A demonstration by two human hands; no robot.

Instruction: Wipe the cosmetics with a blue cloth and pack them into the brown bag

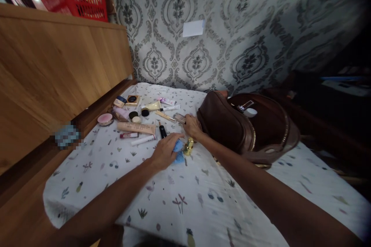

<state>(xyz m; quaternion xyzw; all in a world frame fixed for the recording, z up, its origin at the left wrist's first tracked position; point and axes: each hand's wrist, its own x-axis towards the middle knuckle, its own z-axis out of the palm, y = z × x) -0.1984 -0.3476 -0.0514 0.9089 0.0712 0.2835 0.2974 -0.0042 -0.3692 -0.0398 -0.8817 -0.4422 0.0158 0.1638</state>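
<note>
Translucent small case [179, 118] lies over the printed sheet [162, 200], just left of our right hand [192, 126], the nearer one, its long axis running leftward from the fingertips; whether they grasp or merely touch its end, we cannot tell. Our left hand [167, 150] has its fingers curled around a blue cloth [179, 158], beside a gold-coloured item [189, 146].

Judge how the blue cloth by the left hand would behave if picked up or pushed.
The blue cloth would likely hang floppy, as it bunches against the left hand. It looks thin, so it is probably light. Pushed, it may crumple rather than roll, given its loose folds.
</note>
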